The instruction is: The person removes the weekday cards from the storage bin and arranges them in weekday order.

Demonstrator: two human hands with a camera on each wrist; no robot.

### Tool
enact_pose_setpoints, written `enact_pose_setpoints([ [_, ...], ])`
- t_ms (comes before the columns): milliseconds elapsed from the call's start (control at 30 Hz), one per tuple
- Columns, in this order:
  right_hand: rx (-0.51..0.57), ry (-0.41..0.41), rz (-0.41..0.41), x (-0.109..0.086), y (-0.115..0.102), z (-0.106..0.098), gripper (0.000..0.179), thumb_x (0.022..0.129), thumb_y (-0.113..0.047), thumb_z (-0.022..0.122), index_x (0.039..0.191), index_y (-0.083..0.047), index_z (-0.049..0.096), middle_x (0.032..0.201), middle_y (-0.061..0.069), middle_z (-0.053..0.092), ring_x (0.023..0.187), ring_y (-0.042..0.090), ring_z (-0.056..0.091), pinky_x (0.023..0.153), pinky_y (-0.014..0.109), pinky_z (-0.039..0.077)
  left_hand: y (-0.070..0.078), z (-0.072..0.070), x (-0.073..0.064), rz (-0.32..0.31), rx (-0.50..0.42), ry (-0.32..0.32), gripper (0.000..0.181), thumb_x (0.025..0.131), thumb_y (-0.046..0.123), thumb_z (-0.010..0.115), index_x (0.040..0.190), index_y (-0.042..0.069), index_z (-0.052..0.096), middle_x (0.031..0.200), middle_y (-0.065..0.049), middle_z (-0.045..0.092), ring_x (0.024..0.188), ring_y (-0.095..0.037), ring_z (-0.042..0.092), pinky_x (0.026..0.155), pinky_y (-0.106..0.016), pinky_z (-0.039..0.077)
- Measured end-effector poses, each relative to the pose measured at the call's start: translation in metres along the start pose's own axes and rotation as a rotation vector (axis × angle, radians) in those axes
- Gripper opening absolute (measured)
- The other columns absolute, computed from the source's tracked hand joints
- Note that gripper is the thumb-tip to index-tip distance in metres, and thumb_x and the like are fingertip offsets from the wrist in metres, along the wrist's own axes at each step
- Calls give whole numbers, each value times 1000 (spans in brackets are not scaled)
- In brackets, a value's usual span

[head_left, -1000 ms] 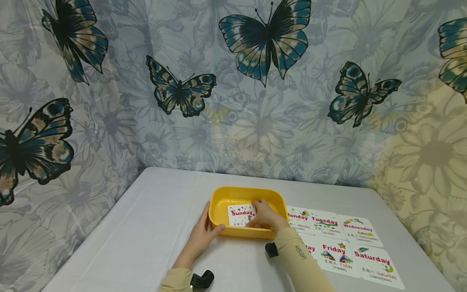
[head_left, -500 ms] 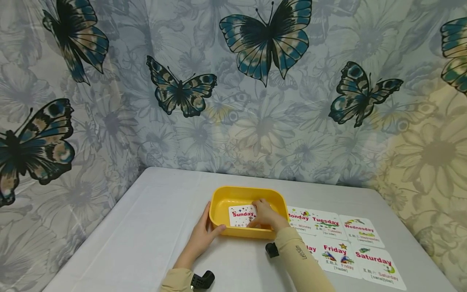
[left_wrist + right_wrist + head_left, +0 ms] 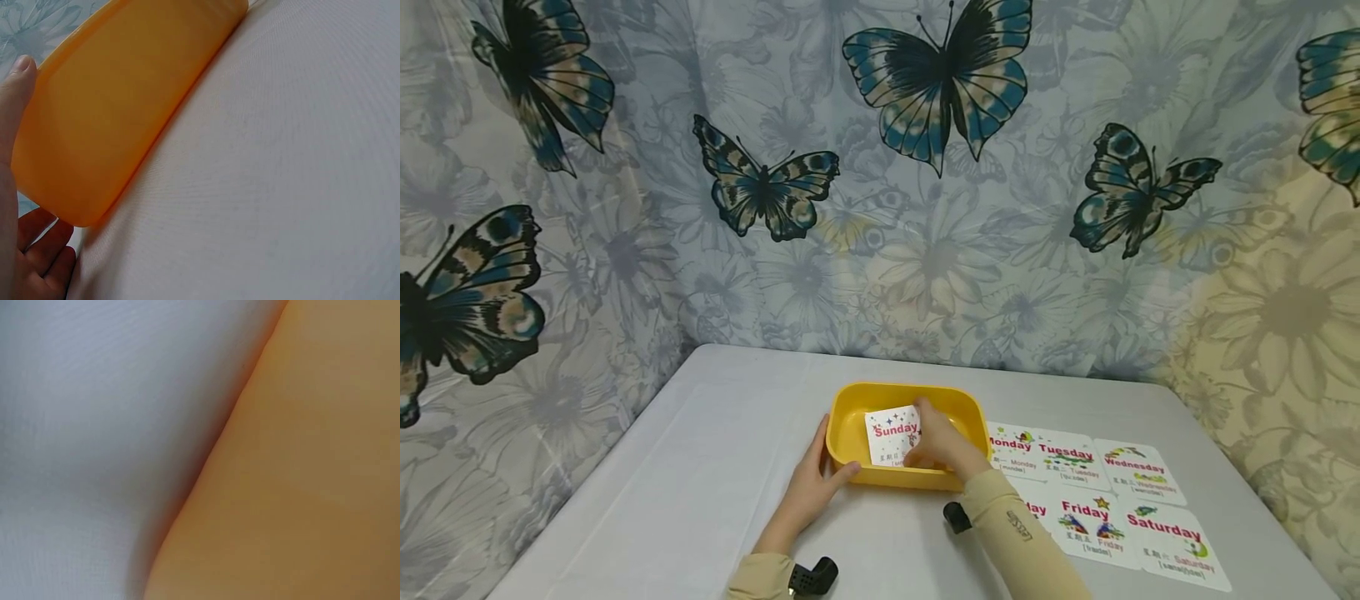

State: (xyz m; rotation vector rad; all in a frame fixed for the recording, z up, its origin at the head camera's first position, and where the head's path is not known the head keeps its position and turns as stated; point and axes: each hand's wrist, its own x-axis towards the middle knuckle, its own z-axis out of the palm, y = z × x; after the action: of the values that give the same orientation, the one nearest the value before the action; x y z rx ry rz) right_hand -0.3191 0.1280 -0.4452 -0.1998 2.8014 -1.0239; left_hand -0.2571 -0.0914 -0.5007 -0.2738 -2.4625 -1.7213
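Note:
In the head view a yellow plastic bin (image 3: pixel 898 477) stands on the white table. My left hand (image 3: pixel 805 492) grips its near left corner, thumb against the front wall and fingers along the left side. The left wrist view shows that thumb and the fingertips beside the bin's wall (image 3: pixel 119 112). Inside the bin, my right hand (image 3: pixel 942 440) pinches the right side of a white flashcard (image 3: pixel 889 435) printed "Sunday". The card is tilted, and its right part is hidden by the hand. Only the bin's outer wall (image 3: pixel 294 487) and white cloth fill the right wrist view.
Right of the bin, flashcards lie in two rows, among them Tuesday (image 3: pixel 1067 461), Wednesday (image 3: pixel 1142 472), Friday (image 3: pixel 1093 525) and Saturday (image 3: pixel 1176 546). My right forearm (image 3: pixel 1022 533) partly covers the lower row. A butterfly-printed curtain (image 3: pixel 940 275) stands behind the table.
My right hand has tilted the Sunday card, its top edge now slanting up to the right. The left hand keeps its grip on the bin. The head view has shifted slightly.

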Motion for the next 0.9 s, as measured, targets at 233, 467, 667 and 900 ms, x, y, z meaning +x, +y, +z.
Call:
enact_pose_setpoints([
  [233,-19,33,-38,-3,0,-5,92,62,1,84,138,-5,31,120,20,53,95,27,53,87,40,47,-1,0,0,-1,-2,2,91,82,39,70,150,21,13,152,-1,16,136,-21,20,108,-39,23],
  [467,4,50,-97,-10,-2,-11,79,69,2,78,136,-6,37,111,16,58,90,23,55,80,38,48,-1,0,0,-6,-10,-1,91,81,39,70,150,24,12,152,0,16,136,-19,20,108,-37,23],
  [667,93,63,-128,-17,-7,-18,72,74,6,73,136,-5,38,89,7,56,74,19,51,65,30,48,-2,0,0,-7,-15,-2,92,81,39,70,150,21,12,152,0,17,136,-20,20,108,-37,23],
  [900,192,136,-184,-27,-6,-22,66,76,7,71,134,-3,42,82,7,50,67,17,51,60,29,47,-3,0,1,-2,-16,-5,92,81,40,70,150,22,12,152,-1,16,136,-20,20,108,-37,23],
])
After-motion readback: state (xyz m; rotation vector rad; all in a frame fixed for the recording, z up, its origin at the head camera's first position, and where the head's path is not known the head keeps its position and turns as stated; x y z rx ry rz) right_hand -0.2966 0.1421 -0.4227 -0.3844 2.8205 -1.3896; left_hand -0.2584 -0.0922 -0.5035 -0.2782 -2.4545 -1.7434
